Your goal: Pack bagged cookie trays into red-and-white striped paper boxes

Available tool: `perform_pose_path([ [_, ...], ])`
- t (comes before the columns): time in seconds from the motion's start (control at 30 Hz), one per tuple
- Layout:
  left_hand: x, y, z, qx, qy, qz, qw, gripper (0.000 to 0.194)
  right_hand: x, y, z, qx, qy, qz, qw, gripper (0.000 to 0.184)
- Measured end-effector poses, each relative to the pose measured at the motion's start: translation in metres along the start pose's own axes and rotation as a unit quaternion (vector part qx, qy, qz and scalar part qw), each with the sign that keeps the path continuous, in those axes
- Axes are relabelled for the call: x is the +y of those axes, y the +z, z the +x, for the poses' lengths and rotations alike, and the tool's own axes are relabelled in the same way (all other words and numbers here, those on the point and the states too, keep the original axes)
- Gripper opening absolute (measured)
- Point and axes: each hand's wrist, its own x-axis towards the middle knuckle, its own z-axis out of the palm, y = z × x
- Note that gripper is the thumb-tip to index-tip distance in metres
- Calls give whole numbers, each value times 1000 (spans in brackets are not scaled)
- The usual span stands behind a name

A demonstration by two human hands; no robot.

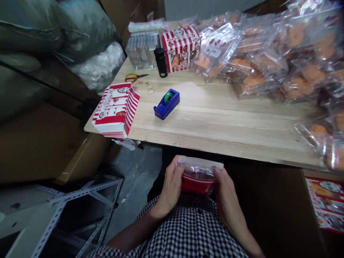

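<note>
Below the table's front edge, close to my lap, I hold a red and white box with a clear plastic part (199, 173) between both hands. My left hand (172, 181) grips its left end, thumb on the top near the white flap. Around the right end, my right hand (225, 188) has its fingers closed, thumb pressed at the flap's corner. The white flap points away from me, and the underside of the box is hidden. Nearest on the table are a blue tape dispenser (168, 104) with green tape and a stack of flat red and white cartons (114, 109).
At the back of the wooden table (215, 120) stand a black bottle (161, 62), a striped box (181, 46) and clear plastic cases (142, 50). Scissors (134, 77) lie at left. Bagged orange items (252, 68) pile up at right. A metal frame (91, 200) stands lower left.
</note>
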Motion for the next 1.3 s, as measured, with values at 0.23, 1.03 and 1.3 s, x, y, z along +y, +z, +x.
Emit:
perform_pose_path([
  [0.23, -20, -1, 14, 29, 4, 20, 999, 12, 21, 3, 11, -1, 12, 45, 999, 31],
  [1.03, -23, -31, 20, -44, -143, -194, 969, 22, 16, -10, 13, -91, 65, 145, 983, 36],
  [1.3, -19, -31, 26, -109, -157, -225, 955, 32, 12, -21, 26, -126, 109, 171, 971, 31],
])
